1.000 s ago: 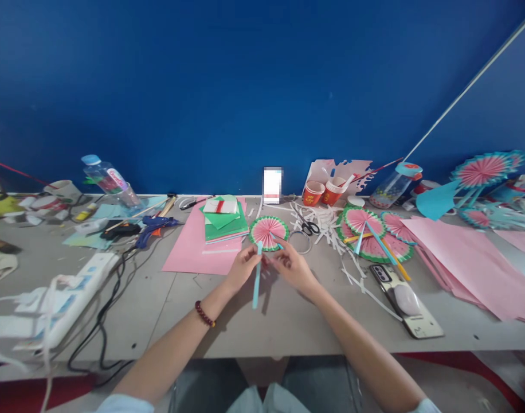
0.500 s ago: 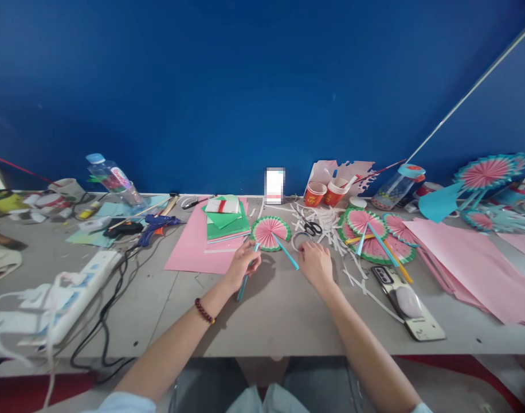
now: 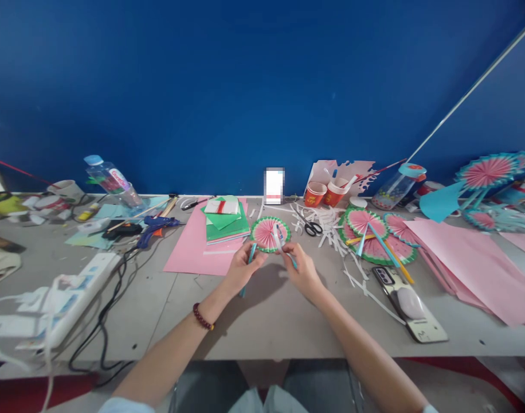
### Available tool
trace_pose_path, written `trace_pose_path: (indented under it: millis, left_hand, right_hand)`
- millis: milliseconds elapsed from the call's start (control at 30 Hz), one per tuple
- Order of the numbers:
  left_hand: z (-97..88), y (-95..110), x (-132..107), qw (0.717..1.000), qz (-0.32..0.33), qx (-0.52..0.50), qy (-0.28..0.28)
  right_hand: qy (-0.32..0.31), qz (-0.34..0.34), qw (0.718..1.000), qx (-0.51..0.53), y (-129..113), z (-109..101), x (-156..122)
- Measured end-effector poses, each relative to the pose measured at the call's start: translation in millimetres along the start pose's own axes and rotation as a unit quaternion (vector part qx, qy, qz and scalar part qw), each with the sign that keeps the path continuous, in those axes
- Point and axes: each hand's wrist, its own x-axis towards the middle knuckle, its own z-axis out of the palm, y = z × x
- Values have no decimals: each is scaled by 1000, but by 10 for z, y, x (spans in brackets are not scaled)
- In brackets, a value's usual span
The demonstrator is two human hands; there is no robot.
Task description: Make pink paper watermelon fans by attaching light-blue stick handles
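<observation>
A round pleated paper fan [image 3: 266, 230], pink with a green rim, lies in front of me with two blue handle strips at its lower edge. My left hand [image 3: 245, 265] is closed around one blue strip [image 3: 253, 252], whose lower end sticks out below the fingers. In my right hand [image 3: 301, 265] is a roll of clear or whitish tape [image 3: 278, 238], pinched by the fingers and tilted over the fan's right part. The other blue strip [image 3: 294, 262] shows beside the right fingers and is partly hidden by them.
Black-handled scissors [image 3: 313, 228] lie among white paper scraps [image 3: 331, 221]. Finished fans [image 3: 365, 226] and a phone [image 3: 411, 307] are to the right. Green sheets [image 3: 228, 226] rest on pink paper [image 3: 183, 246]. A blue glue gun [image 3: 155, 226] and power strip [image 3: 82, 292] are left.
My right hand has picked up the tape roll from the table and moved left with it to the fan. My left hand has shifted slightly, still holding the blue strip.
</observation>
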Motion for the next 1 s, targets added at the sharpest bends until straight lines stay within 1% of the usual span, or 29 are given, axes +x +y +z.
trace_pose_path:
  millis: [67, 133, 200, 267, 367, 433, 500, 600, 733, 900, 1000]
  left_hand:
    - [5, 24, -27, 998, 32, 46, 20]
    - [9, 41, -57, 992, 65, 108, 24]
    - [14, 44, -86, 981, 102, 166, 20]
    - [17, 34, -105, 967, 141, 212, 27]
    - [12, -4, -118, 945, 198, 257, 50]
    - [1, -32, -121, 934, 224, 271, 55]
    - [-7, -48, -125, 934, 221, 275, 51]
    - [5, -30, -135, 949, 169, 260, 53]
    - [57, 36, -151, 970, 114, 205, 63]
    - [90, 60, -167, 967, 105, 224, 57]
    - [72, 53, -149, 973, 81, 207, 63]
  right_hand:
    - [-27, -12, 999, 14, -35, 21, -21]
    - [-38, -19, 999, 18, -49, 39, -39]
    - [-43, -20, 999, 21, -46, 57, -55]
    - [-50, -15, 998, 33, -36, 77, -70]
    - [-66, 1, 996, 67, -30, 108, -90]
    - [-74, 15, 992, 99, -38, 128, -99]
    - [-75, 32, 988, 129, -53, 141, -105]
    - [-68, 55, 985, 146, -77, 145, -105]
    - [-70, 68, 984, 151, -100, 133, -94]
    - [-71, 81, 983, 146, -110, 123, -79]
    - [-70, 97, 981, 153, -115, 115, -62]
